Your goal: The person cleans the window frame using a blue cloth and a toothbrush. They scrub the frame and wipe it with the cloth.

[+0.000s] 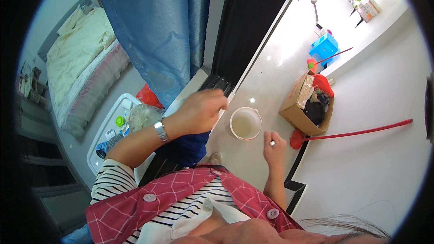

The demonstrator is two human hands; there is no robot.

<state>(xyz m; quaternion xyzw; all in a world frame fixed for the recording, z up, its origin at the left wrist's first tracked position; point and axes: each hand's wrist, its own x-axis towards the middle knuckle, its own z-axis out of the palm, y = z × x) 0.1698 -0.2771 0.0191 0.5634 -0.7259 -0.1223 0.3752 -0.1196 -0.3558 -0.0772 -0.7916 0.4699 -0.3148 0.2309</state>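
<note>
My left hand [200, 111], with a silver watch on its wrist, is over the sill beside the sliding door's dark track [218, 83]. Its fingers are curled down, and I cannot tell whether they hold anything. Dark blue fabric [191, 147] shows below that wrist; whether it is clothing or a loose cloth is unclear. Right of the sill, a white bucket [246, 123] with cloudy liquid stands on the glossy floor. My right hand [275, 147] is closed in a fist to the bucket's right, a ring on one finger, with nothing seen in it.
A blue curtain [162, 34] hangs left of the dark door [251, 17]. Behind my left arm lies a white plastic lid or tray [92, 152] bearing bags. To the right are a cardboard box [294, 108], a red-handled broom [359, 133] and a blue stool [324, 45]. A bed [78, 61] stands far left.
</note>
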